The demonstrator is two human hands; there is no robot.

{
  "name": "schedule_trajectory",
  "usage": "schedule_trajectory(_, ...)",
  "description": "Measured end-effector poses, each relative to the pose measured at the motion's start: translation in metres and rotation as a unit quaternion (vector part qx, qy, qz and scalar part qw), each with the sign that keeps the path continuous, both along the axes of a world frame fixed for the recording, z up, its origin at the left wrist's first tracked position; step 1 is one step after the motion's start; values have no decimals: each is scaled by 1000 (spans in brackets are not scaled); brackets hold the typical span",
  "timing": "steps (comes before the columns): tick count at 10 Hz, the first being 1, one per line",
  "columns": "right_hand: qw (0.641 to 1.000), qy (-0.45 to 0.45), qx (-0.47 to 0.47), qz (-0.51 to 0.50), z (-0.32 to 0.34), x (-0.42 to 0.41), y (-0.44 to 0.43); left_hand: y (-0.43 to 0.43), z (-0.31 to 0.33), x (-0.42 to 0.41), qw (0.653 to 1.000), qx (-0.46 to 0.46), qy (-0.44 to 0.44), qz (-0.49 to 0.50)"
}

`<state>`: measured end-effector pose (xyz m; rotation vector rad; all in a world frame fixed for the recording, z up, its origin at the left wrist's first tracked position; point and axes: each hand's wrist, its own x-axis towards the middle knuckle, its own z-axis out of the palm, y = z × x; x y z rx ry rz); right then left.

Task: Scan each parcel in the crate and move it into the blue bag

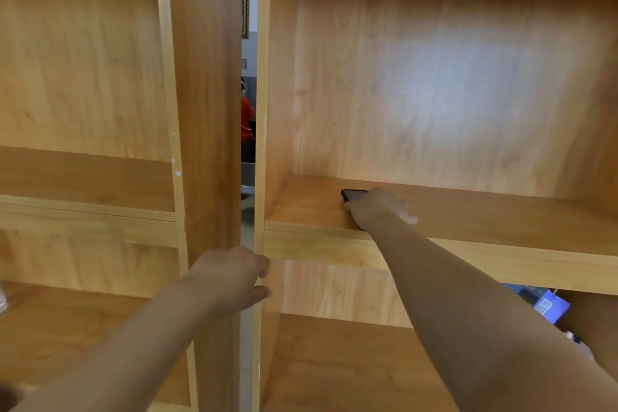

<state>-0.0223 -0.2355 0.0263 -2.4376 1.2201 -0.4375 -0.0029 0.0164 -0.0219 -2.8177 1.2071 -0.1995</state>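
Observation:
My right hand (376,209) reaches onto a wooden shelf (485,217) and holds a flat black device (352,195) that lies on the board; only the device's far corner shows past my fingers. My left hand (234,278) hangs in front of the gap between the two shelf units, fingers loosely curled, holding nothing. No crate, parcel or blue bag is clearly in view; a blue thing with a printed code (550,306) peeks out under the right shelf beside my forearm.
Two wooden shelf units fill the view, split by a narrow vertical gap (248,144). Through the gap a person in a red top (246,120) stands far off. The left unit's shelves (87,207) hold nothing visible.

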Motion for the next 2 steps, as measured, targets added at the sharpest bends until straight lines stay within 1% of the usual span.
schedule_trajectory(1, 999, -26, 38, 22, 7, -5, -3, 2, -1, -4, 1000, 8, 14, 1)
schedule_trajectory(2, 997, -53, 36, 46, 18, -21, -3, 4, -4, -13, 1000, 20, 18, -1)
